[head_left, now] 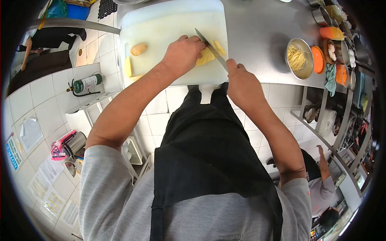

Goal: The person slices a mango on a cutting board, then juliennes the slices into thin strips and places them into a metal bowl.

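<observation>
On a white cutting board (169, 24), my right hand (243, 83) is closed round the handle of a knife (213, 49), whose blade points up and to the left. My left hand (183, 54) presses with curled fingers on yellow potato slices (206, 57), close beside the blade. Cut yellow strips (219, 47) lie on the other side of the blade. A whole potato (138, 49) and a cut potato piece (128, 66) rest at the board's left side.
A metal bowl (300, 59) of thin yellow strips stands on the steel counter (261, 36) at the right. Beyond it are an orange container (317, 59), a green cloth (330, 79) and other containers. Other people are at the far left and lower right.
</observation>
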Motion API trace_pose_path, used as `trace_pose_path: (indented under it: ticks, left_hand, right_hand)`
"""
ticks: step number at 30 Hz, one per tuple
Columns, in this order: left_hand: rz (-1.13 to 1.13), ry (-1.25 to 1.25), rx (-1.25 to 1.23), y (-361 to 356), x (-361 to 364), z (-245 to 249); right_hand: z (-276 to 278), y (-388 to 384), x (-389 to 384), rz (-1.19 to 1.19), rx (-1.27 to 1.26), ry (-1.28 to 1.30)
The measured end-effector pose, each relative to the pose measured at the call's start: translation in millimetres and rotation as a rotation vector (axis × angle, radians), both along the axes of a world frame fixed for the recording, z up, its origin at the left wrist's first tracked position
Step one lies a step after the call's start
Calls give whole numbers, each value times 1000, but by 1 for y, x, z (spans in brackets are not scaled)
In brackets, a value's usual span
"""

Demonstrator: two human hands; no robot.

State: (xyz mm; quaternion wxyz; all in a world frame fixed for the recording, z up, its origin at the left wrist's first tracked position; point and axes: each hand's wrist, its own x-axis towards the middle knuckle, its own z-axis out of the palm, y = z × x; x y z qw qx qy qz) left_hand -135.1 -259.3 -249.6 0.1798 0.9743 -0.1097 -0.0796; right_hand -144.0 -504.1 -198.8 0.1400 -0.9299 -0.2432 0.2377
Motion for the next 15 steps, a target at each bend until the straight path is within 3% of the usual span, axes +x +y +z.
trace_pose_path:
  ticks: [15]
  left_hand:
    - [-1, -36, -20, 4, -4, -8]
  right_hand:
    - [8, 1, -5, 3, -31, 19]
